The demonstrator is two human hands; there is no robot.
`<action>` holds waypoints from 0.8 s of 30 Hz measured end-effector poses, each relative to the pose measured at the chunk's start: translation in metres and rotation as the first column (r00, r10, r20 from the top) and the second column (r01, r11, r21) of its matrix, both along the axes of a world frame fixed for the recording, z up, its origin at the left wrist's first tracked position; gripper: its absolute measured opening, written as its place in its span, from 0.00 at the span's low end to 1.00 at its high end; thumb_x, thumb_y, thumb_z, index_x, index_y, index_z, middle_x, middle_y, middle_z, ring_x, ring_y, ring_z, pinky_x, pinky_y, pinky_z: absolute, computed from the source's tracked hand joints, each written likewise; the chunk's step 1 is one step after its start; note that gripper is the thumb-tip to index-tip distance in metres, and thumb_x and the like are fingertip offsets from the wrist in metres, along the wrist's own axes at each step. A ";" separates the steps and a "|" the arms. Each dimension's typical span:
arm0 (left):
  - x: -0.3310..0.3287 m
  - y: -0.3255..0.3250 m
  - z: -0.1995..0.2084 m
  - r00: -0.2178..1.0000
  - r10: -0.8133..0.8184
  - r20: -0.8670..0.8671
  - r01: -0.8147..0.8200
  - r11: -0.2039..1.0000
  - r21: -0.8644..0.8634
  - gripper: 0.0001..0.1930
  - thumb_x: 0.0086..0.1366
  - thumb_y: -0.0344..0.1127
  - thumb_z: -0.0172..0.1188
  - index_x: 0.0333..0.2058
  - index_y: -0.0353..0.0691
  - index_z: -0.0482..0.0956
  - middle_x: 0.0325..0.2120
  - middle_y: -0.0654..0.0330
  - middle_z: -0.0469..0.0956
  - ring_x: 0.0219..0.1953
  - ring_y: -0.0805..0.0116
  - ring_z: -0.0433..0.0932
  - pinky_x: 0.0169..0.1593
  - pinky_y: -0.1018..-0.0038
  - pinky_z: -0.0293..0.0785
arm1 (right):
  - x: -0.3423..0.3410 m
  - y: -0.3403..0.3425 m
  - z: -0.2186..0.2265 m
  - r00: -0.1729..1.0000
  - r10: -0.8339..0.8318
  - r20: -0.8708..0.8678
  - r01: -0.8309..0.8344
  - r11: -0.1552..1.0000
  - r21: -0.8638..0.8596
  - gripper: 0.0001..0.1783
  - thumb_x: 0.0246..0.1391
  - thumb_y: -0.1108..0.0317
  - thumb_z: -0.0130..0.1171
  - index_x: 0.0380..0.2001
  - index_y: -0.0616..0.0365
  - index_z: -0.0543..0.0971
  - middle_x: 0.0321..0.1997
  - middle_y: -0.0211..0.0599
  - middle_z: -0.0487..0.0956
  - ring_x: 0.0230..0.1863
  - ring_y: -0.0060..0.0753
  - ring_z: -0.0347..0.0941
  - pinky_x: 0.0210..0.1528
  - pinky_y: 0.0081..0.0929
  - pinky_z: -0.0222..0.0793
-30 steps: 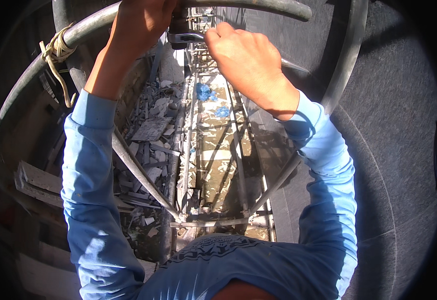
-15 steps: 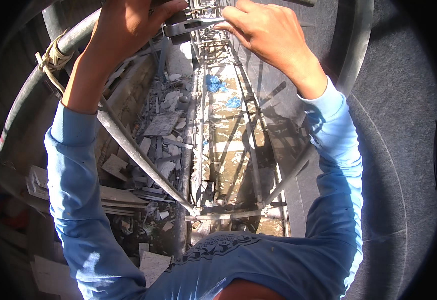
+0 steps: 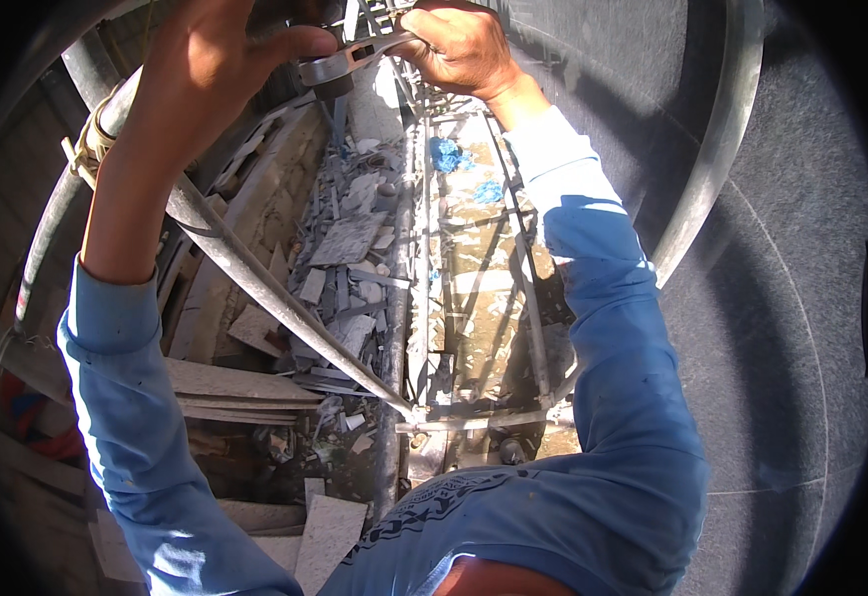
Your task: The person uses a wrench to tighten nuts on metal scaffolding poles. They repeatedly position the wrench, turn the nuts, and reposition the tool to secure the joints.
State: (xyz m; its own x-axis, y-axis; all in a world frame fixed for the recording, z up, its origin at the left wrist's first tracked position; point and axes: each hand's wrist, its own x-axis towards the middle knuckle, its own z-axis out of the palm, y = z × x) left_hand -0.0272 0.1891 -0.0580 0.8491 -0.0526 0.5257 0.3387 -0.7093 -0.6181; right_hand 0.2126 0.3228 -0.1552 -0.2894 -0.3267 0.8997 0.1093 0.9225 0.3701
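Note:
A silver ratchet wrench (image 3: 357, 56) is held near the top of the view, its round head toward the left and a dark socket under it. My right hand (image 3: 464, 48) is closed around the handle end. My left hand (image 3: 211, 74) is raised beside the wrench head, the thumb stretched toward it. The upper edge of the view cuts off its other fingers, so what they grip is hidden. Behind the left wrist runs a metal scaffold tube (image 3: 285, 313).
Scaffold frames (image 3: 421, 298) drop far below me. Broken boards and rubble (image 3: 350, 238) lie down on the left, with blue scraps (image 3: 446, 156) farther along. A dark stone-clad wall (image 3: 772, 397) stands at right, a curved tube (image 3: 722, 149) before it. Cord (image 3: 91, 144) wraps a tube at left.
My right hand and forearm have swung left, and the wrench handle now slants more upward to the right. The left hand has also shifted left. The whole view has moved slightly.

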 end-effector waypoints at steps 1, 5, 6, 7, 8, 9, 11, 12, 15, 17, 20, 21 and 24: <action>0.037 -0.036 -0.006 0.992 0.124 0.010 -0.124 0.988 0.096 0.52 0.50 0.31 0.75 0.70 0.50 0.51 0.45 0.49 0.68 0.42 0.50 0.71 0.42 0.61 0.72 | 0.006 0.006 -0.001 1.000 0.008 0.027 -0.007 0.999 -0.052 0.08 0.48 0.64 0.65 0.28 0.56 0.80 0.26 0.42 0.75 0.28 0.48 0.73 0.31 0.42 0.68; 0.055 -0.064 -0.010 0.969 0.242 0.043 -0.246 0.940 0.238 0.54 0.48 0.31 0.76 0.69 0.50 0.50 0.45 0.48 0.69 0.43 0.47 0.72 0.43 0.59 0.73 | 0.015 0.018 0.008 0.986 -0.089 0.141 0.065 0.983 0.170 0.11 0.50 0.60 0.64 0.29 0.56 0.80 0.31 0.44 0.76 0.33 0.48 0.75 0.35 0.42 0.70; 0.057 -0.063 -0.010 0.972 0.232 0.039 -0.235 0.943 0.235 0.54 0.47 0.31 0.76 0.69 0.50 0.51 0.45 0.48 0.69 0.44 0.47 0.72 0.43 0.59 0.73 | 0.025 0.026 -0.003 0.986 -0.022 0.163 0.028 0.999 -0.033 0.11 0.49 0.61 0.64 0.30 0.56 0.81 0.30 0.43 0.77 0.32 0.47 0.75 0.34 0.41 0.71; 0.059 -0.063 -0.008 0.972 0.232 0.033 -0.234 0.948 0.216 0.54 0.46 0.31 0.76 0.69 0.49 0.51 0.45 0.48 0.69 0.44 0.46 0.72 0.44 0.58 0.74 | 0.033 0.032 -0.007 0.984 0.055 0.172 -0.014 0.973 -0.229 0.10 0.49 0.61 0.65 0.31 0.56 0.82 0.30 0.43 0.77 0.32 0.47 0.76 0.34 0.40 0.71; 0.060 -0.062 -0.009 0.969 0.241 0.054 -0.247 0.944 0.217 0.53 0.46 0.31 0.77 0.68 0.47 0.52 0.45 0.47 0.69 0.44 0.46 0.72 0.44 0.58 0.74 | 0.047 0.019 -0.006 0.989 -0.134 0.064 0.141 0.982 -0.129 0.10 0.48 0.62 0.66 0.33 0.54 0.83 0.29 0.41 0.78 0.30 0.45 0.76 0.33 0.39 0.72; 0.058 -0.063 -0.011 0.961 0.265 0.078 -0.276 0.937 0.213 0.53 0.46 0.31 0.77 0.68 0.46 0.53 0.45 0.47 0.69 0.44 0.45 0.72 0.44 0.57 0.74 | 0.054 -0.009 -0.004 0.956 -0.288 -0.058 0.285 0.957 -0.047 0.11 0.47 0.62 0.66 0.35 0.53 0.84 0.27 0.39 0.78 0.28 0.44 0.76 0.32 0.37 0.73; 0.054 -0.061 -0.016 0.954 0.269 0.132 -0.294 0.925 0.240 0.50 0.45 0.31 0.77 0.65 0.42 0.55 0.45 0.46 0.69 0.45 0.45 0.72 0.45 0.57 0.74 | 0.066 -0.063 0.006 0.869 -0.464 -0.174 0.484 0.870 0.098 0.13 0.46 0.63 0.66 0.37 0.51 0.86 0.24 0.35 0.78 0.25 0.42 0.75 0.29 0.36 0.72; 0.057 -0.056 -0.012 0.969 0.206 0.136 -0.236 0.937 0.258 0.49 0.45 0.31 0.77 0.64 0.39 0.57 0.45 0.45 0.69 0.45 0.45 0.72 0.46 0.57 0.73 | 0.083 -0.087 0.012 0.793 -0.586 -0.170 0.607 0.785 0.123 0.11 0.46 0.63 0.66 0.35 0.51 0.85 0.25 0.35 0.78 0.25 0.41 0.75 0.29 0.35 0.72; 0.055 -0.054 -0.013 0.968 0.191 0.160 -0.228 0.938 0.260 0.45 0.46 0.32 0.76 0.61 0.35 0.61 0.46 0.46 0.69 0.46 0.46 0.72 0.48 0.59 0.72 | 0.082 -0.119 0.014 0.734 -0.642 -0.224 0.676 0.722 0.146 0.07 0.44 0.64 0.66 0.29 0.51 0.83 0.24 0.36 0.78 0.24 0.42 0.75 0.28 0.35 0.72; 0.052 -0.059 -0.018 0.921 0.311 0.233 -0.357 0.915 0.189 0.41 0.48 0.34 0.75 0.60 0.33 0.64 0.48 0.48 0.69 0.48 0.48 0.72 0.51 0.61 0.72 | 0.072 -0.137 0.007 0.679 -0.697 -0.228 0.733 0.660 0.165 0.06 0.45 0.66 0.64 0.28 0.51 0.82 0.25 0.35 0.78 0.25 0.40 0.77 0.28 0.33 0.73; 0.049 -0.061 -0.021 0.889 0.375 0.262 -0.417 0.900 0.129 0.39 0.49 0.37 0.74 0.59 0.32 0.67 0.49 0.49 0.69 0.50 0.50 0.72 0.52 0.61 0.71 | 0.062 -0.165 -0.010 0.497 -0.840 -0.219 0.865 0.458 0.205 0.08 0.46 0.68 0.63 0.33 0.52 0.82 0.28 0.31 0.78 0.26 0.33 0.79 0.27 0.26 0.74; 0.048 -0.061 -0.021 0.887 0.384 0.258 -0.426 0.895 0.133 0.39 0.49 0.38 0.74 0.59 0.32 0.67 0.49 0.50 0.69 0.50 0.50 0.72 0.52 0.61 0.71 | 0.056 -0.176 -0.016 0.457 -0.861 -0.223 0.883 0.409 0.231 0.09 0.45 0.68 0.64 0.33 0.51 0.82 0.28 0.31 0.78 0.26 0.33 0.79 0.26 0.26 0.73; 0.042 -0.059 -0.023 0.879 0.395 0.268 -0.440 0.888 0.134 0.40 0.49 0.40 0.73 0.59 0.32 0.67 0.49 0.50 0.69 0.51 0.50 0.72 0.53 0.61 0.71 | 0.037 -0.198 -0.022 0.456 -0.871 -0.182 0.878 0.407 0.251 0.11 0.41 0.67 0.67 0.33 0.49 0.82 0.29 0.33 0.79 0.25 0.32 0.78 0.24 0.27 0.73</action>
